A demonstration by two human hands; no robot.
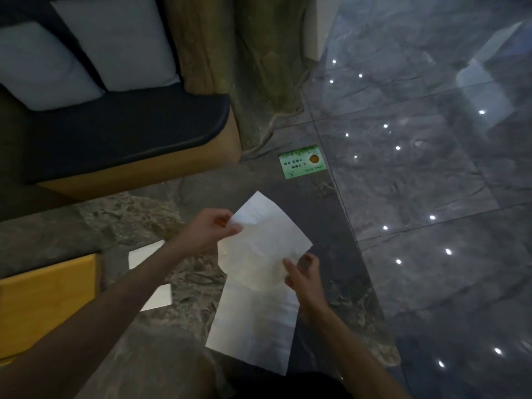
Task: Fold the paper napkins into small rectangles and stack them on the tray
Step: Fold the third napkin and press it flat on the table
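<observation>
I hold a white paper napkin (263, 243) above the dark stone table (149, 220). My left hand (210, 228) pinches its upper left corner. My right hand (302, 276) grips its lower right edge between thumb and fingers. Under it, a longer unfolded napkin (253, 329) lies flat on the table, running toward me. Another white napkin (149, 254) lies to the left, partly hidden by my left forearm. A yellow wooden tray (46, 300) sits at the left edge with nothing visible on it.
A green card (302, 162) lies on the table's far corner. Behind the table stands a bench with a dark seat (123, 136) and pale cushions (115, 41). A trunk-like pillar (244, 67) rises beside it. Glossy grey floor tiles (431, 139) spread on the right.
</observation>
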